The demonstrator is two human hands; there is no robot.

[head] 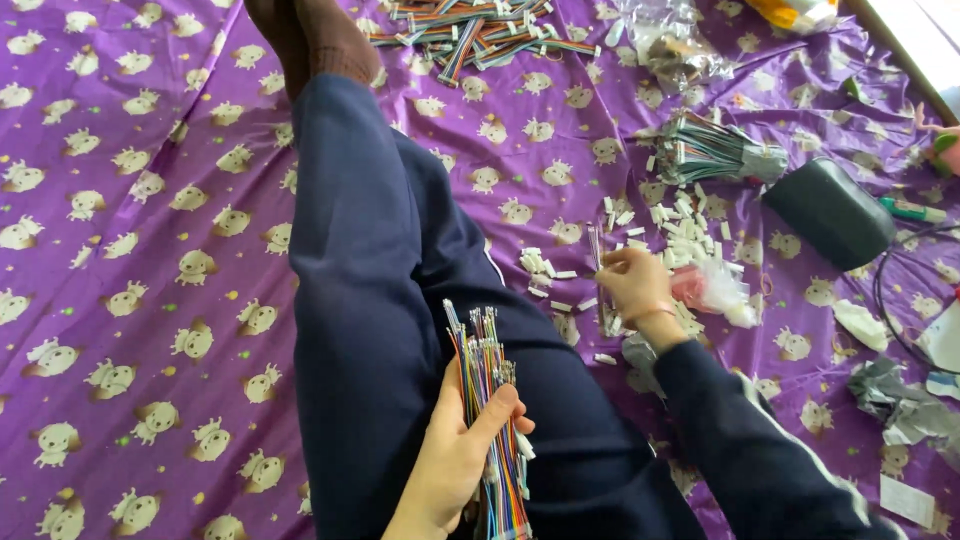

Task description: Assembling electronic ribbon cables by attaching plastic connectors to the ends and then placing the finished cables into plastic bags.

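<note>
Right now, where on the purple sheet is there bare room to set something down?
Bare sheet lies left of the outstretched leg. Right of it is crowded: white connectors around the right hand, a dark pouch, and finished wires at the top.

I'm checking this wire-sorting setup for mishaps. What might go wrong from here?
1. The bundle of multicoloured thin wires is held loosely by the left hand over the lap; strands may slip out.
2. The right hand pinches a wire above the scattered small white plastic connectors; they could get knocked about on the purple patterned sheet.
</note>
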